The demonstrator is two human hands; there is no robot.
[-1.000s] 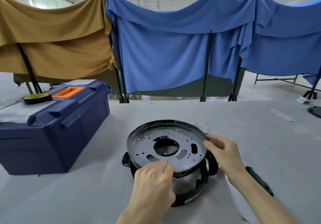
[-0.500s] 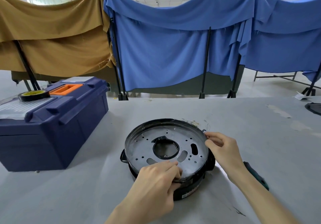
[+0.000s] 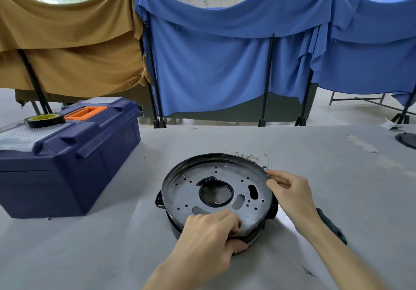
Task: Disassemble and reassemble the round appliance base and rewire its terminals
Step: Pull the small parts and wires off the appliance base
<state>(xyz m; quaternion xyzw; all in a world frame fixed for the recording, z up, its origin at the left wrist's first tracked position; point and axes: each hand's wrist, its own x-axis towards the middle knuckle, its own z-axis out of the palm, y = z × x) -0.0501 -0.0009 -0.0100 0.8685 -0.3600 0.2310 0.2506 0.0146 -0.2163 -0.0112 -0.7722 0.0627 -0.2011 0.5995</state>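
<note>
A round grey metal plate [image 3: 202, 190] with a central hole and several slots sits on top of the black round appliance base [image 3: 254, 237] in the middle of the table. My left hand [image 3: 207, 240] grips the plate's near rim, fingers on top and thumb under the edge. My right hand [image 3: 290, 190] pinches the plate's right rim. Thin loose wires [image 3: 247, 156] lie just behind the base.
A dark blue toolbox [image 3: 74, 161] with an orange handle stands at the left, a roll of black tape [image 3: 44, 120] on its lid. A green-handled tool [image 3: 331, 225] lies under my right forearm. A dark object [image 3: 407, 140] sits at the right edge.
The plate was tilted up above the base one second ago; it has come down and now sits nearly level on the base. Both hands stayed on its rim.
</note>
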